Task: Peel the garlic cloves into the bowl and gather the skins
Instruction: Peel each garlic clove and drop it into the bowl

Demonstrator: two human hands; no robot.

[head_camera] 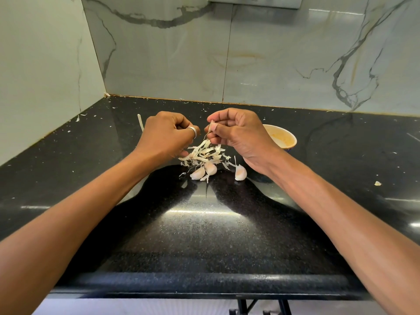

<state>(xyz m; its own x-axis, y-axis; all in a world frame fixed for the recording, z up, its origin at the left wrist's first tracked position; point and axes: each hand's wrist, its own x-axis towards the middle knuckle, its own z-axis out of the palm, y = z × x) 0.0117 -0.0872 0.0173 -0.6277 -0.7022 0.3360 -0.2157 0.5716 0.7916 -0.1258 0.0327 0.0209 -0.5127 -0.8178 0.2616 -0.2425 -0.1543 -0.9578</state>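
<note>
Black counter (204,235), front edge nearest, both forearms reaching in over it toward the skin pile (202,154). On the near side of the pile are two unpeeled cloves (204,171), side by side and touching its edge. A third clove (240,172) lies near-right of the pile, just apart from it, also unpeeled.

Directly above the far side of the pile, both hands are raised and close together. The right hand (238,133) has its fingers curled, with thumb and forefinger pinching the held clove (212,126). The clove's long axis is roughly upright. A skin strip (205,138) trails off it down toward the pile.

The left hand (168,135), with a ring (192,132), has its fingers curled in tight. The fingertips are turned away from the camera, so I cannot tell if they pinch the strip's end or nothing.

The bowl (293,138) is right of the pile and slightly behind it, partly hidden by the right hand. It looks empty apart from a yellowish smear.

Key relation: the bowl lies right of and behind the held clove, so the right hand is much the nearer. The drop is probably a short swing rightward once the strip is off.

A loose strip (140,121) lies far-left of the pile and a scrap (377,183) is well off to its right, both ungathered. The marble wall (272,64) is at the back.
</note>
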